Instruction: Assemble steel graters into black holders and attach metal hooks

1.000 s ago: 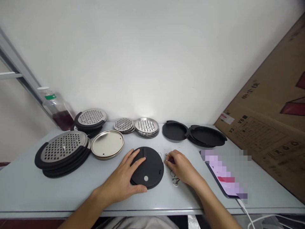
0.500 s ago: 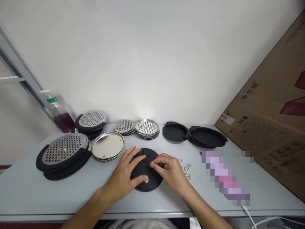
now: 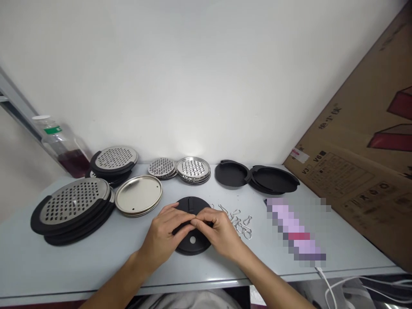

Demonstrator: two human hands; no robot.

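A round black disc (image 3: 193,244) with a small white spot lies flat on the grey table (image 3: 96,262) in front of me. My left hand (image 3: 162,236) rests on its left half, fingers curled toward the middle. My right hand (image 3: 217,231) lies over its right half, fingertips pinched against the left hand's fingertips above the disc's centre. Whatever the pinch holds is too small to make out. Several small metal wire clips (image 3: 240,223) lie just right of my right hand.
Stacks of black-rimmed metal graters (image 3: 72,206) (image 3: 114,159) sit at left, beside plain metal lids (image 3: 138,194) and perforated metal discs (image 3: 193,169). Black covers (image 3: 257,178) lie at back right. A phone (image 3: 294,231) with a cable, a cardboard box (image 3: 363,171) and a jar (image 3: 61,146) stand around.
My right hand left the clips, came over the black disc and now pinches at its centre against my left fingertips. The left hand curled inward. The view shifted slightly.
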